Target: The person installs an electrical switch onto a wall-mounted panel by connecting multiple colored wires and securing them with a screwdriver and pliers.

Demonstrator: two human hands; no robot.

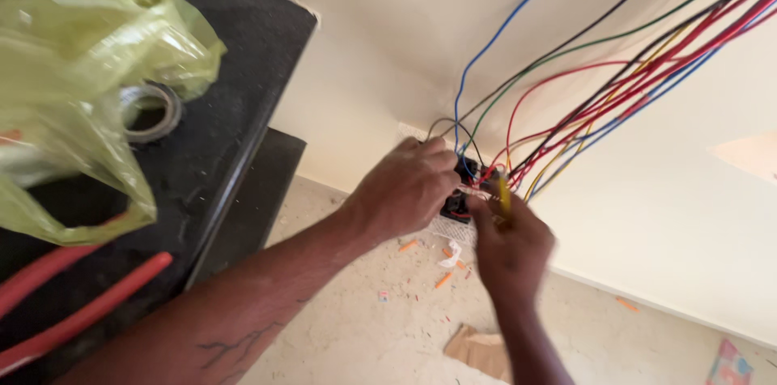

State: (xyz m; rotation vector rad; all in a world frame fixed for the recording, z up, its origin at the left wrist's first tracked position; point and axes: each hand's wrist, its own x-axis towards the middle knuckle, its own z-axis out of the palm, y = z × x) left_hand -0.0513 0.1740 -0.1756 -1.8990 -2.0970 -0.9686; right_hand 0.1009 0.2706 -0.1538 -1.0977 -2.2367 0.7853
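My left hand (409, 185) grips a dark electrical module (458, 195) held in front of the cream wall, fingers curled over its top where the wires enter. My right hand (511, 249) is closed around a yellow-handled tool (503, 192), a screwdriver by its look, with its tip against the module's right side. A bundle of red, blue, green, black and yellow wires (615, 85) runs from the upper right down into the module. The module's face is mostly hidden by my fingers.
A black countertop (235, 77) stands at left with a crumpled yellow-green plastic bag (73, 69), a roll of tape (152, 112) and red tubing (81, 312). The floor (388, 328) below is strewn with wire scraps and torn paper (477, 348).
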